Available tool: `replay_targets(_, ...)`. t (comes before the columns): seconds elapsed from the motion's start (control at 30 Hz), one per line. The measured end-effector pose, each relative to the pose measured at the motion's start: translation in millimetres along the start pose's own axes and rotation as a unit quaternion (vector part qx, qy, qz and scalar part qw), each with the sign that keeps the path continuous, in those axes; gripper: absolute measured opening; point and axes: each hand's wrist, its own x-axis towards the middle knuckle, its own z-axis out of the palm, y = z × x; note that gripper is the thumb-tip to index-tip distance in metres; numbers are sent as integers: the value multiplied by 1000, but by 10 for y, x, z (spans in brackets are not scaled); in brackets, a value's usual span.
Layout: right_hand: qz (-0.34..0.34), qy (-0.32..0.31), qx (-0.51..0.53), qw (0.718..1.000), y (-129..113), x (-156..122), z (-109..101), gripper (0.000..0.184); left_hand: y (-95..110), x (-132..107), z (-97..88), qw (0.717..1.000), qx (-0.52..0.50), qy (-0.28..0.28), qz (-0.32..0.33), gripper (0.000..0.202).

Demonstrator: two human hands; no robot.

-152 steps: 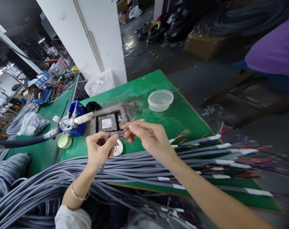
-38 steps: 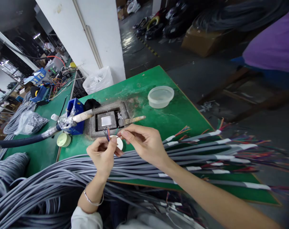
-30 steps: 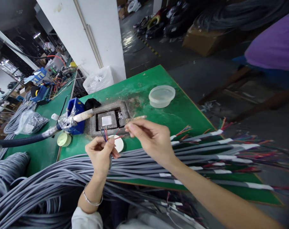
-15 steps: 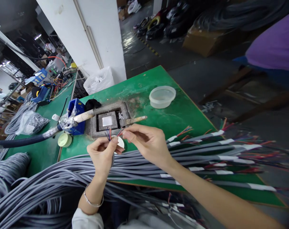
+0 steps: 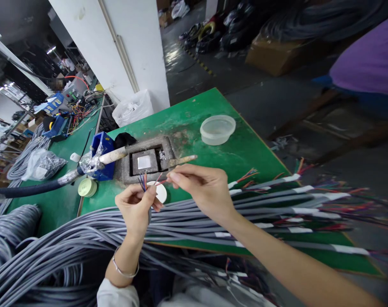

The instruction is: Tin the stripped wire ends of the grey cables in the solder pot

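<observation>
My left hand (image 5: 134,207) is closed around the end of a grey cable (image 5: 149,213), whose thin coloured wires (image 5: 143,180) fan upward above my fingers. My right hand (image 5: 202,189) pinches one red wire (image 5: 162,182) and holds it out to the right of the fan. Both hands hover over a small white round tin (image 5: 160,192) on the green table (image 5: 194,123). Just beyond sits a square solder pot (image 5: 144,163) sunk into the table, with a stick (image 5: 181,160) lying at its right.
A thick bundle of grey cables (image 5: 69,247) with white tape bands and coloured ends (image 5: 309,211) crosses the table's near edge. A clear plastic tub (image 5: 217,129), a blue bin (image 5: 103,149), a hose nozzle (image 5: 94,162) and a tape roll (image 5: 87,187) stand behind. A person in purple (image 5: 366,64) sits at the right.
My right hand has kept picking single wires out of the fan held by my left hand, pulling one rightward, returning, and pulling again. My left hand has barely moved.
</observation>
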Motion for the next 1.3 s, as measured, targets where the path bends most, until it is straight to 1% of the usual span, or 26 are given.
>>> replay_targets(0.03,13,5,12,1000,-2,8,1,9,-3,-8,-2,1000,2,-1,0,29)
replay_targets(0.1,23,-17,20,999,4,10,8,7,-13,-22,-3,1000,7,1,8,27)
replay_targets(0.2,6,-58,2,998,26,-13,18,5,-24,-31,1,1000,19,-4,20,19)
replay_targets(0.33,-36,-47,-50,997,45,-44,4,7,21,-20,16,998,44,-41,0,12)
replay_targets(0.4,-53,-43,-74,995,46,-50,-7,7,59,-14,28,997,61,-48,-1,10)
replay_targets(0.5,-59,-56,-82,993,41,-53,-11,8,95,-12,51,995,87,-37,15,13)
replay_targets(0.6,-45,-75,-69,994,26,-56,-1,9,89,-18,64,995,94,-19,24,15)
replay_targets(0.8,1,-85,-39,996,11,-42,13,10,26,-23,46,998,57,7,30,20)
replay_targets(0.93,-12,-96,-33,995,25,-33,5,11,2,-8,30,999,29,3,15,24)
replay_targets(1.0,-41,-83,-57,994,23,-34,-10,12,6,8,29,1000,18,-1,-1,24)
replay_targets(1.03,-66,-61,-77,993,19,-33,-20,12,13,18,30,1000,12,0,-9,24)
replay_targets(1.1,-140,-13,-116,983,9,-28,-44,13,34,38,32,1000,0,1,-28,24)
replay_targets(1.13,-190,0,-128,973,6,-24,-56,14,48,46,32,999,-5,1,-37,24)
replay_targets(1.17,-243,-2,-137,960,5,-18,-66,16,62,53,32,999,-8,0,-46,24)
replay_targets(1.23,-337,-32,-168,926,13,-8,-76,18,87,59,31,998,-11,-9,-67,26)
replay_targets(1.27,-367,-48,-192,909,20,-5,-76,18,96,58,29,997,-11,-16,-78,27)
replay_targets(1.3,-382,-58,-219,896,29,-5,-74,16,102,55,28,996,-11,-22,-86,28)
